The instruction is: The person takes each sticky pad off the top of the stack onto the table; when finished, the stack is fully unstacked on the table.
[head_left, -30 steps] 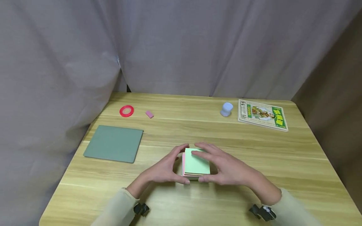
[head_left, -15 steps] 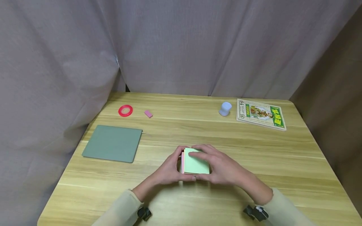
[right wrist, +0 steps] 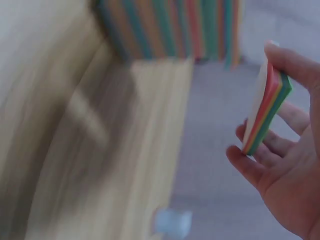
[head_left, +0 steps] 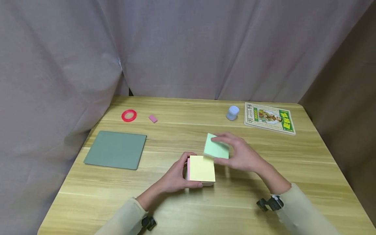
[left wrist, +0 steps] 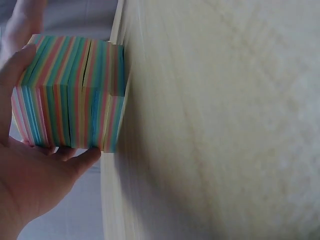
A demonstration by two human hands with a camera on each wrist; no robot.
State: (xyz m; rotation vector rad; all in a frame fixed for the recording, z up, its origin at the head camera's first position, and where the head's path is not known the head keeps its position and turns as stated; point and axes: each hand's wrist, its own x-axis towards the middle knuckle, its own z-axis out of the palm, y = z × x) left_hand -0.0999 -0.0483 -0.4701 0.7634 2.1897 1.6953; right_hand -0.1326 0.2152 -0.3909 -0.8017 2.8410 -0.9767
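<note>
A tall stack of striped sticky note pads [head_left: 202,169], yellow on top, stands on the table near the front middle. My left hand [head_left: 175,176] grips its left side, thumb along the near face. In the left wrist view, the stack [left wrist: 70,95] shows many coloured layers, slightly uneven. Up and right of it in the head view, my right hand [head_left: 242,152] holds a thin green-topped sticky note pad [head_left: 215,149] above the table. From the right wrist view, that pad [right wrist: 268,112] has green, yellow and red layers, pinched between thumb and fingers.
A green notebook [head_left: 116,150] lies on the left, with a red tape roll [head_left: 129,115] and a pink eraser [head_left: 153,118] behind it. Toward the back right are a small white container [head_left: 232,113] and an illustrated booklet [head_left: 270,118]. Grey curtains [head_left: 176,49] hang behind the table.
My right hand has lifted the green-topped pad off the stack and carried it up and to the right, uncovering yellow. My left hand has closed in on the stack.
</note>
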